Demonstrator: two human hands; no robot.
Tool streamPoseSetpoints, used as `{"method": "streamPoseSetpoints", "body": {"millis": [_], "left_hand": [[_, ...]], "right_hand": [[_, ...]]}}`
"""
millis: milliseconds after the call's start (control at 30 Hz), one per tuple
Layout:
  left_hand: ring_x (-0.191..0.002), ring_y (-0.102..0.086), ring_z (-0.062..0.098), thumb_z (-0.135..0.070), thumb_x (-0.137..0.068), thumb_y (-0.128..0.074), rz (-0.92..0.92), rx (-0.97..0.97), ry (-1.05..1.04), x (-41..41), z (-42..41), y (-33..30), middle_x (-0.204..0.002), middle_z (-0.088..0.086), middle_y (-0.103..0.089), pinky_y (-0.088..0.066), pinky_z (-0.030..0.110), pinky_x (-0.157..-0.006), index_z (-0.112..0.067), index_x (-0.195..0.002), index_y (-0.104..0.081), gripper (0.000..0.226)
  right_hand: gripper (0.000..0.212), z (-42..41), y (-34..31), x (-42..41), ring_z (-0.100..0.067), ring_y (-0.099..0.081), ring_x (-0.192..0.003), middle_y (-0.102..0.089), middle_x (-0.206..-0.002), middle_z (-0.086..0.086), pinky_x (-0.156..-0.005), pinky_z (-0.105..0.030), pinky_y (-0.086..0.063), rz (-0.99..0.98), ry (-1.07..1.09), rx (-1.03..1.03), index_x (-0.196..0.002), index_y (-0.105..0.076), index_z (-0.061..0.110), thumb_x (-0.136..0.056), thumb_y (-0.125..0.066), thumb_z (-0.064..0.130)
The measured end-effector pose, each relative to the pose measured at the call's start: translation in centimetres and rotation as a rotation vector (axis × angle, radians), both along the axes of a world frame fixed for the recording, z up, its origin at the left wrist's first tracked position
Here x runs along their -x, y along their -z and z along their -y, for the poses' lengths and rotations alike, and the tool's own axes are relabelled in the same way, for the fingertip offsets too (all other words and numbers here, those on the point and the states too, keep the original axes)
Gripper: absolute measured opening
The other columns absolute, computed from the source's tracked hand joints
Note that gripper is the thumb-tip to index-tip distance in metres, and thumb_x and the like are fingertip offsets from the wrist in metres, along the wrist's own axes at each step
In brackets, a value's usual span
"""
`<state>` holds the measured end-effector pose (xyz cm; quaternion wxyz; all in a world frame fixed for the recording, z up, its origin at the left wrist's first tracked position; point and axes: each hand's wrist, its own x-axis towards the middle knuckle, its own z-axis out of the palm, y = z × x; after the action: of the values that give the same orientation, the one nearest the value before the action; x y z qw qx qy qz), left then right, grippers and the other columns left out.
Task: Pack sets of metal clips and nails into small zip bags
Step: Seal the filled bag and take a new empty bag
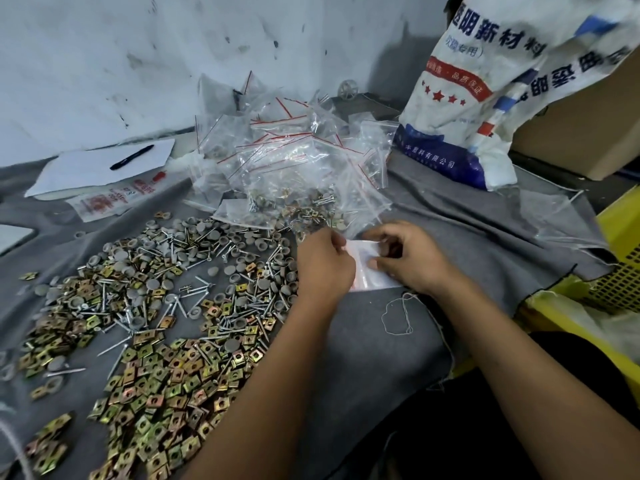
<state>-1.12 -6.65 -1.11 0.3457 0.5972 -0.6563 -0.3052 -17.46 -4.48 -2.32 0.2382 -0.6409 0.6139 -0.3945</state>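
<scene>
Brass-yellow metal clips point(162, 386) and silver nails point(114, 348) among dull grey caps point(221, 237), strewn over a dark grey cloth point(363, 341); clear zip bags point(294, 150) edged with red stripes; white sack point(485, 81) printed in blue, with red stars; black pen point(131, 157) on white paper point(86, 168); yellow crate point(620, 271).

A pen point(132, 157) is lying on white paper point(86, 168) near the wall. A printed sack point(485, 98) is standing beside a cardboard box point(581, 133).

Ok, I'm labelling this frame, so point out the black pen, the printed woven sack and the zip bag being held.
black pen point(132, 157), head view, middle of its barrel.
printed woven sack point(460, 95), head view, its printed front.
zip bag point(363, 263), head view, white face between the hands.
</scene>
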Motion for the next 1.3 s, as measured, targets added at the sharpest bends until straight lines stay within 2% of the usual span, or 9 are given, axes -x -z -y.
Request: {"method": "streamPoseSetpoints", "body": {"millis": [100,200,367,567,700,833,1000,1100,1300], "left_hand": [[-0.091,-0.064,0.020,-0.011,-0.087,-0.073,-0.089,-0.086,-0.023,0.1,0.4,0.1,-0.095,-0.002,-0.068,-0.043,0.023,-0.069,-0.017,-0.098,-0.065,0.015],[-0.093,-0.062,0.020,-0.021,-0.082,-0.082,-0.141,-0.164,-0.059,0.3,1.1,0.1,-0.104,0.001,-0.063,-0.044,0.026,-0.075,-0.021,-0.103,-0.055,0.034],[-0.093,-0.072,0.030,-0.010,-0.070,-0.085,-0.298,-0.278,-0.151,0.2,1.3,0.1,-0.102,0.010,-0.072,-0.062,0.047,-0.084,-0.018,-0.093,-0.061,0.035],[-0.085,-0.075,0.035,-0.004,-0.066,-0.081,-0.407,-0.337,-0.177,-0.7,2.2,0.5,-0.090,0.018,-0.074,-0.064,0.053,-0.081,-0.010,-0.084,-0.067,0.024],[-0.092,-0.074,0.037,-0.002,-0.071,-0.075,-0.361,-0.303,-0.152,-1.1,2.3,0.5,-0.094,0.020,-0.074,-0.062,0.054,-0.085,-0.009,-0.087,-0.067,0.019],[-0.090,-0.071,0.028,-0.005,-0.077,-0.073,-0.223,-0.198,-0.178,-1.5,1.8,-0.2,-0.091,0.006,-0.072,-0.062,0.047,-0.085,-0.021,-0.085,-0.066,0.018],[-0.092,-0.067,0.028,0.001,-0.075,-0.063,-0.095,-0.121,-0.139,-1.7,1.0,-1.0,-0.096,0.007,-0.069,-0.060,0.039,-0.079,-0.013,-0.098,-0.066,0.027],[-0.090,-0.060,0.026,0.002,-0.076,-0.059,-0.016,-0.026,-0.124,-1.5,0.3,-1.3,-0.100,0.007,-0.065,-0.045,0.031,-0.064,-0.008,-0.103,-0.060,0.029],[-0.114,-0.053,0.027,-0.010,-0.090,-0.061,-0.002,0.089,-0.184,-1.1,-0.3,-2.2,-0.122,0.010,-0.058,-0.043,0.036,-0.095,-0.010,-0.118,-0.059,0.028]], "right_hand": [[0.037,-0.2,0.3,0.0,-0.011,-0.054,-0.069,-0.055,-0.089,0.004,-0.065,-0.022,-0.046,0.039,0.034,0.023,-0.105,-0.075,0.006,-0.074,-0.083,-0.011],[0.015,-0.7,0.4,0.0,-0.009,-0.056,-0.071,-0.057,-0.089,-0.001,-0.070,-0.021,-0.045,-0.010,0.050,0.080,-0.085,-0.072,0.010,-0.079,-0.085,0.006],[0.056,-1.2,-1.1,-0.5,-0.013,-0.055,-0.085,-0.052,-0.103,0.001,-0.074,-0.023,-0.048,-0.255,-0.122,-0.108,-0.086,-0.068,0.019,-0.055,-0.088,0.061],[0.013,-1.2,-2.1,-1.2,-0.014,-0.060,-0.077,-0.064,-0.085,0.002,-0.070,-0.030,-0.046,-0.358,-0.255,0.056,-0.081,-0.075,0.009,-0.088,-0.081,0.019],[0.013,-1.3,-2.0,-1.3,-0.016,-0.065,-0.074,-0.069,-0.080,-0.004,-0.068,-0.034,-0.049,-0.188,-0.212,0.027,-0.075,-0.077,0.003,-0.083,-0.084,0.012],[0.035,-1.5,-1.1,-1.9,-0.010,-0.044,-0.053,-0.056,-0.059,0.000,-0.051,-0.024,-0.035,0.089,-0.131,0.042,-0.054,-0.063,0.008,-0.071,-0.092,0.017],[0.034,-1.5,-1.2,-1.3,-0.002,-0.048,-0.050,-0.062,-0.056,0.003,-0.052,-0.016,-0.038,0.174,-0.141,-0.105,-0.062,-0.069,0.018,-0.095,-0.071,0.017],[0.035,-1.3,-1.7,-0.7,-0.002,-0.053,-0.052,-0.064,-0.062,-0.004,-0.056,-0.017,-0.039,0.212,-0.107,-0.157,-0.072,-0.067,-0.001,-0.103,-0.058,0.012],[0.017,-1.5,-1.5,-0.8,-0.001,-0.049,-0.043,-0.062,-0.050,0.006,-0.046,-0.014,-0.039,0.196,0.069,-0.130,-0.071,-0.074,0.013,-0.086,-0.082,0.013]]}}
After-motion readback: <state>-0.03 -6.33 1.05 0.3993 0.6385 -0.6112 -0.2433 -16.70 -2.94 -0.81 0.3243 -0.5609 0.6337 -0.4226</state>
